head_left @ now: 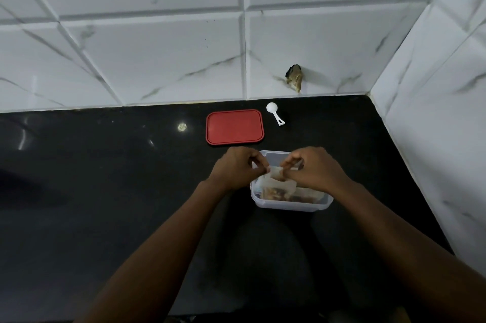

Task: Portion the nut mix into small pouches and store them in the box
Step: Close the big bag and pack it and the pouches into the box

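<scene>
A clear plastic box (pixel 292 205) stands on the black counter, with pouches of nut mix lying inside it. Above the box, my left hand (pixel 236 168) and my right hand (pixel 313 168) both pinch the top edge of a small clear pouch (pixel 276 178) holding brown nuts. The pouch hangs between the two hands, its lower part inside the box. My hands hide the top of the box and part of the pouch.
The box's red lid (pixel 234 126) lies flat behind the box. A white scoop (pixel 274 113) rests to the lid's right near the wall. Tiled walls close the back and right; a hole (pixel 294 78) marks the back wall. The black counter (pixel 105 191) stretches left.
</scene>
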Motion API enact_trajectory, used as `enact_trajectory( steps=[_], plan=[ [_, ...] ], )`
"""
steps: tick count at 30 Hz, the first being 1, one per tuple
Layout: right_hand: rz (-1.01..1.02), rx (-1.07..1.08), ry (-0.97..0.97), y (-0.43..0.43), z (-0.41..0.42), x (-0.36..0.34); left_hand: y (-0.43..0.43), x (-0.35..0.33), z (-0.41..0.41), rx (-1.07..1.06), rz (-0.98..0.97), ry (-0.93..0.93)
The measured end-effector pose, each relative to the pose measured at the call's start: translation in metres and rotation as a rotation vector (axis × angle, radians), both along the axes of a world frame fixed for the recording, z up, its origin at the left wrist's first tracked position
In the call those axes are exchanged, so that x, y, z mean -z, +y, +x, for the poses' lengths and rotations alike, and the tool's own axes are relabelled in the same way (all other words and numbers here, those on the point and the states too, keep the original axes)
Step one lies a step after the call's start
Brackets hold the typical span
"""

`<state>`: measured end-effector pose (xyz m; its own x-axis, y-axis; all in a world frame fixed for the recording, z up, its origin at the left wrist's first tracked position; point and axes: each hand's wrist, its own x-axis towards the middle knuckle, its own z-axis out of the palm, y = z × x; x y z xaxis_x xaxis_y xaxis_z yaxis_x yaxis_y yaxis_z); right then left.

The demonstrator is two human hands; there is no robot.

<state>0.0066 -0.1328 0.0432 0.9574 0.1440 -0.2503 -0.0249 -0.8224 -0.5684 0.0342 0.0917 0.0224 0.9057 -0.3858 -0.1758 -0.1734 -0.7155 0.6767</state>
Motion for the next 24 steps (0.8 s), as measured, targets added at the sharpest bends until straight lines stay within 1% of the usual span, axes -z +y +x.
enact_trajectory(
  steps=[1,3,7,11,16,24],
  plan=[
    [0.058,0.029,-0.038,0.001,0.004,-0.001,0.001,-0.001,0.002,-0.045,-0.066,-0.006],
    [0.155,0.062,-0.089,0.004,0.013,-0.003,0.005,-0.002,0.008,-0.12,-0.133,-0.015],
    [0.255,0.132,-0.109,0.014,0.036,-0.006,0.018,-0.004,0.025,-0.251,-0.148,-0.036],
    [0.271,0.189,-0.09,0.026,0.064,-0.003,0.031,-0.001,0.047,-0.372,-0.13,-0.028],
    [0.229,0.191,-0.031,0.038,0.105,0.01,0.044,0.006,0.076,-0.47,-0.09,-0.035],
    [0.174,0.267,0.091,0.054,0.161,0.044,0.054,0.024,0.119,-0.599,-0.019,0.043]
  ],
)
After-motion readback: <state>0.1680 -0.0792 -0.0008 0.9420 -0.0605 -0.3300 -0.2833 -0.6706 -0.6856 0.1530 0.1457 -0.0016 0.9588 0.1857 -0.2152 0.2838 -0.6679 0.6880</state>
